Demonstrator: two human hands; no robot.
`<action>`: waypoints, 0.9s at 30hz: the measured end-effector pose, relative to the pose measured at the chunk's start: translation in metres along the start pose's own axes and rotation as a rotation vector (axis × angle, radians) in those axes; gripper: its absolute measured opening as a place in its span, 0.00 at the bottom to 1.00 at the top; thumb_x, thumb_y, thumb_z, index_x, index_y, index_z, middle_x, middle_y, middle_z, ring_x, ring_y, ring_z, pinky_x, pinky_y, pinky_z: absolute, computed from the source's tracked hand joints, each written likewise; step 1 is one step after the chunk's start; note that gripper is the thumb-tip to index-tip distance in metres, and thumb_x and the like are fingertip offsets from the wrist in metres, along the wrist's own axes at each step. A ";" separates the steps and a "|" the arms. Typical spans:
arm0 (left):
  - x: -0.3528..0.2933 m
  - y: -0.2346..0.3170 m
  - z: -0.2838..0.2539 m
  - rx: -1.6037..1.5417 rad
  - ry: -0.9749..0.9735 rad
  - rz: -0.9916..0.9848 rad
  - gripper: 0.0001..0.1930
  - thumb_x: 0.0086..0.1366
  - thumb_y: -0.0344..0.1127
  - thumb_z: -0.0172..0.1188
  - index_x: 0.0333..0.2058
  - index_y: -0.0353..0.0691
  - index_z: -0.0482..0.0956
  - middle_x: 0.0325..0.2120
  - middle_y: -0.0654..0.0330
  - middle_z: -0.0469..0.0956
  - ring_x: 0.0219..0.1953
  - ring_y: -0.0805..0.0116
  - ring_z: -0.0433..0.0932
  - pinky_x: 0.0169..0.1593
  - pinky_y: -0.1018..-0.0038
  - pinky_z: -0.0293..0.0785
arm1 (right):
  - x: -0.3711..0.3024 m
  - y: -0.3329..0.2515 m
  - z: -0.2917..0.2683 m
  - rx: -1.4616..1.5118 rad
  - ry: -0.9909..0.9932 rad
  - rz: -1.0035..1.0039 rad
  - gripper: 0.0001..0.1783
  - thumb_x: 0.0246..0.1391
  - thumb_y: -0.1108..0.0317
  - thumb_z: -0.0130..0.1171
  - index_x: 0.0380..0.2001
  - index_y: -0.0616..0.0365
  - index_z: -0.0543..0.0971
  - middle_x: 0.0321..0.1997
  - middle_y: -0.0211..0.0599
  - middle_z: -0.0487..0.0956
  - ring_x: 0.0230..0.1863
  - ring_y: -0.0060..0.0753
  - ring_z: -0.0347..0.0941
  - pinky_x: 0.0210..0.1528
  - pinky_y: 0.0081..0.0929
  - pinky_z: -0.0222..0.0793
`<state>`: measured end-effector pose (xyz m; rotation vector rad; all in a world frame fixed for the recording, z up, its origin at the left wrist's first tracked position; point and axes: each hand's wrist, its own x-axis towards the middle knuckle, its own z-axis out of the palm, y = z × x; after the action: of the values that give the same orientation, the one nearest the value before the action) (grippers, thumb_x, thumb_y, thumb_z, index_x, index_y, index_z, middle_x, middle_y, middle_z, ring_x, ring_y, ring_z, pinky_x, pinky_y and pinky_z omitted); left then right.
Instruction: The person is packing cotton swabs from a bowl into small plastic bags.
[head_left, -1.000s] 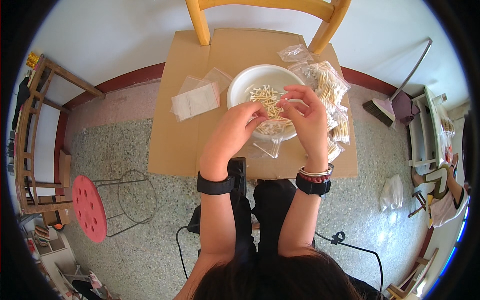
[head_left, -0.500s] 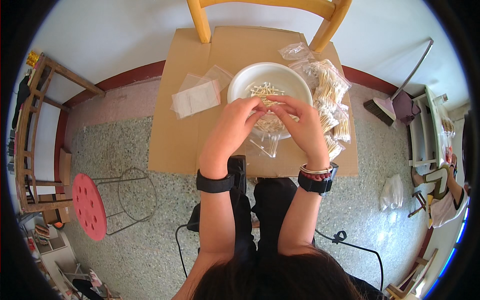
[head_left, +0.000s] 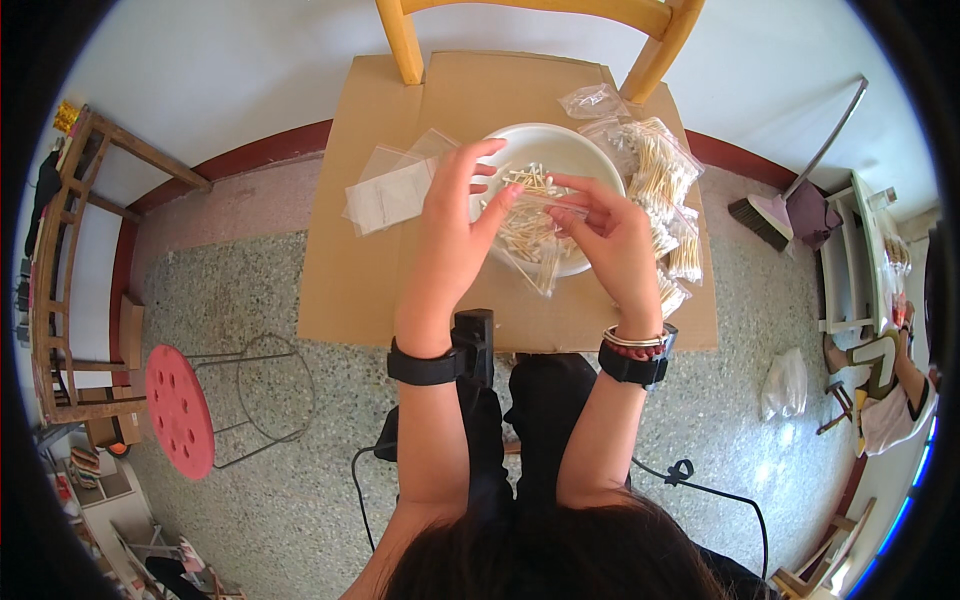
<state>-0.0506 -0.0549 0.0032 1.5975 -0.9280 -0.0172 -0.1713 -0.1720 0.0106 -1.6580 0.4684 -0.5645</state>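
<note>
My right hand (head_left: 612, 228) pinches the top edge of a clear zip bag (head_left: 547, 272) between thumb and fingers. The bag hangs over the near side of a white bowl (head_left: 603, 160), and a few cotton swabs show at its bottom. My left hand (head_left: 452, 215) is open, its fingers spread and raised. Its thumb tip is close to the bag's upper edge; I cannot tell if they touch. Loose cotton swabs (head_left: 535, 178) lie in the bowl, partly hidden by my hands and the bag.
Filled bags of cotton swabs (head_left: 662, 170) are heaped right of the bowl. Flat unfilled bags (head_left: 388, 205) lie to its left on the cardboard (head_left: 350, 290). A wooden chair back (head_left: 400, 45) rises behind. A pink stool (head_left: 180, 410) stands at the left, a broom (head_left: 765, 215) at the right.
My left hand has let go of the bag's edge, opened and shifted left. The right hand keeps its pinch and has moved slightly right, with the bag opening now more visible.
</note>
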 end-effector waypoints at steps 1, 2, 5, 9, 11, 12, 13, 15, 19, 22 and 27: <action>-0.001 -0.002 -0.001 -0.001 -0.001 0.000 0.15 0.61 0.30 0.60 0.46 0.36 0.72 0.36 0.60 0.78 0.38 0.70 0.76 0.45 0.75 0.71 | 0.000 -0.001 0.000 -0.001 0.001 0.000 0.17 0.52 0.78 0.58 0.47 0.60 0.77 0.33 0.37 0.81 0.34 0.19 0.77 0.37 0.16 0.72; -0.002 -0.005 -0.004 -0.057 -0.068 -0.136 0.18 0.60 0.30 0.61 0.48 0.36 0.71 0.36 0.59 0.78 0.38 0.71 0.76 0.45 0.76 0.71 | 0.000 -0.002 0.000 0.027 0.023 -0.017 0.18 0.52 0.79 0.57 0.48 0.60 0.77 0.34 0.36 0.80 0.35 0.20 0.77 0.37 0.16 0.73; -0.005 -0.006 -0.013 -0.100 -0.239 -0.321 0.20 0.58 0.30 0.63 0.49 0.36 0.70 0.35 0.58 0.78 0.38 0.72 0.76 0.45 0.77 0.71 | 0.001 -0.004 -0.001 0.054 0.056 -0.045 0.19 0.53 0.80 0.56 0.49 0.60 0.76 0.36 0.36 0.79 0.36 0.22 0.77 0.38 0.17 0.74; -0.007 -0.004 -0.019 0.022 -0.382 -0.322 0.15 0.57 0.31 0.64 0.42 0.35 0.75 0.31 0.59 0.79 0.36 0.74 0.77 0.42 0.78 0.72 | 0.002 -0.010 0.000 0.119 0.144 -0.097 0.18 0.55 0.80 0.55 0.50 0.61 0.75 0.35 0.35 0.78 0.37 0.22 0.77 0.39 0.18 0.75; -0.007 -0.008 -0.021 0.012 -0.391 -0.328 0.12 0.57 0.31 0.64 0.39 0.35 0.77 0.30 0.60 0.80 0.34 0.74 0.77 0.41 0.78 0.72 | 0.003 -0.009 0.000 0.123 0.172 -0.122 0.17 0.55 0.79 0.55 0.49 0.62 0.75 0.35 0.35 0.78 0.37 0.22 0.76 0.39 0.18 0.75; -0.008 -0.009 -0.023 0.002 -0.398 -0.335 0.10 0.56 0.31 0.64 0.36 0.34 0.78 0.29 0.60 0.80 0.33 0.74 0.77 0.40 0.78 0.72 | 0.003 -0.008 0.001 0.128 0.198 -0.147 0.17 0.55 0.79 0.55 0.49 0.63 0.75 0.36 0.35 0.78 0.37 0.22 0.76 0.40 0.19 0.75; -0.008 -0.009 -0.024 0.004 -0.398 -0.335 0.10 0.56 0.31 0.64 0.36 0.34 0.78 0.29 0.60 0.80 0.33 0.74 0.77 0.40 0.78 0.72 | 0.004 -0.007 0.000 0.130 0.198 -0.147 0.17 0.55 0.79 0.55 0.49 0.63 0.75 0.36 0.35 0.78 0.37 0.22 0.76 0.40 0.19 0.75; -0.007 -0.007 -0.024 -0.033 -0.373 -0.319 0.07 0.57 0.30 0.64 0.33 0.34 0.79 0.28 0.61 0.81 0.33 0.75 0.77 0.40 0.78 0.71 | 0.005 -0.003 -0.002 0.129 0.193 -0.128 0.15 0.56 0.78 0.54 0.48 0.63 0.76 0.37 0.36 0.78 0.38 0.21 0.76 0.40 0.19 0.75; -0.005 -0.003 -0.023 0.015 -0.364 -0.318 0.07 0.59 0.30 0.62 0.35 0.34 0.78 0.31 0.60 0.81 0.34 0.75 0.77 0.40 0.78 0.71 | 0.005 0.001 -0.002 0.097 0.206 -0.137 0.15 0.58 0.77 0.52 0.49 0.62 0.76 0.38 0.35 0.78 0.37 0.21 0.75 0.39 0.19 0.75; -0.005 -0.004 -0.018 -0.011 -0.318 -0.296 0.08 0.61 0.31 0.60 0.36 0.33 0.78 0.33 0.61 0.81 0.35 0.77 0.76 0.40 0.80 0.70 | 0.006 0.004 -0.005 -0.032 0.176 -0.210 0.15 0.59 0.76 0.50 0.50 0.61 0.76 0.40 0.34 0.78 0.37 0.20 0.74 0.39 0.19 0.75; -0.006 -0.005 -0.017 -0.187 -0.256 -0.278 0.09 0.64 0.32 0.58 0.38 0.31 0.77 0.32 0.62 0.80 0.34 0.81 0.72 0.39 0.83 0.68 | 0.005 -0.002 0.002 0.063 0.267 -0.198 0.15 0.60 0.76 0.50 0.49 0.60 0.77 0.40 0.35 0.78 0.36 0.20 0.74 0.39 0.19 0.75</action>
<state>-0.0433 -0.0378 0.0004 1.5588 -0.8632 -0.4984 -0.1660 -0.1733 0.0128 -1.5850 0.4766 -0.9456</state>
